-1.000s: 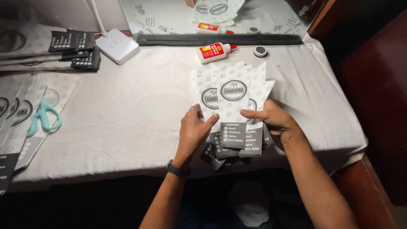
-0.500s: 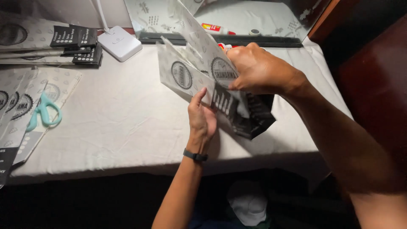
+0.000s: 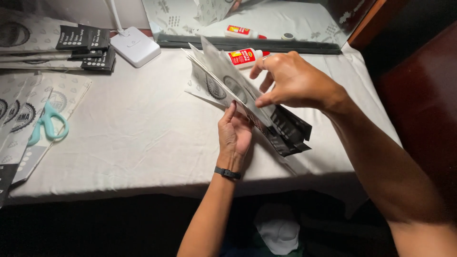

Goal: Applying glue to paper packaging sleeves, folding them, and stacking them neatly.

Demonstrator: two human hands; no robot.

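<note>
I hold a stack of printed paper sheets, white and grey with round emblems and black lower ends, lifted on edge above the white tablecloth. My left hand, with a dark band on its wrist, supports the stack from below, fingers up against the sheets. My right hand pinches the top edge of the stack from the right side. The black ends of the sheets hang down toward the table's front right.
A white glue bottle with a red label lies behind the stack. Teal scissors rest on more printed sheets at the left. A white lamp base and stacked sheets sit at the back left. A mirror stands behind.
The stack lay flat under both hands a second ago; it has been lifted and tilted on edge, and it has since turned a little further, with my right hand now at its top edge.
</note>
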